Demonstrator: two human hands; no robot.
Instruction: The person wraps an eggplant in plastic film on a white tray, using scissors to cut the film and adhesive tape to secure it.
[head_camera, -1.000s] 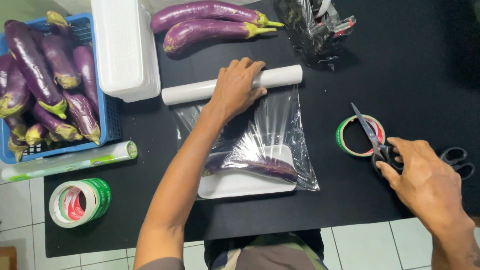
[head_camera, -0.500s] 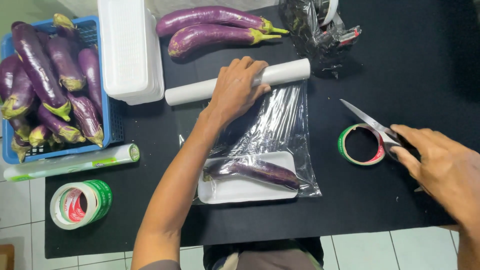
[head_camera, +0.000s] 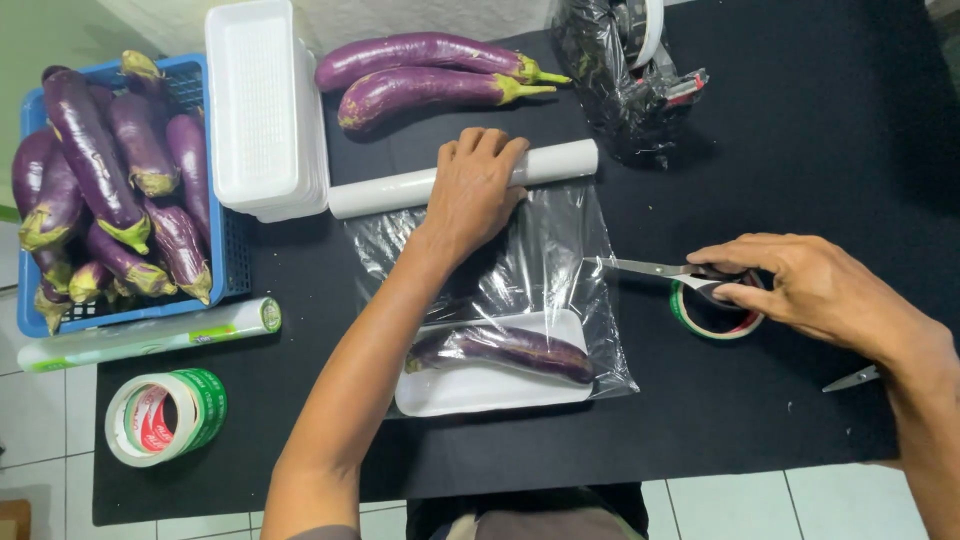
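Open black tabletop (head_camera: 820, 130) is being left free at right; the left side is being blocked by the blue basket (head_camera: 232, 262) and white trays (head_camera: 262, 110).

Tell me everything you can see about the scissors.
The scissors lie almost level in the right hand, above a tape ring on the black table. The thin grey metal blades point left; the tip reaches the right edge of the clear film. Fingers hide most of the handles; what shows of them looks dark. Whether the blades are parted is hard to tell. The left hand presses the film roll.
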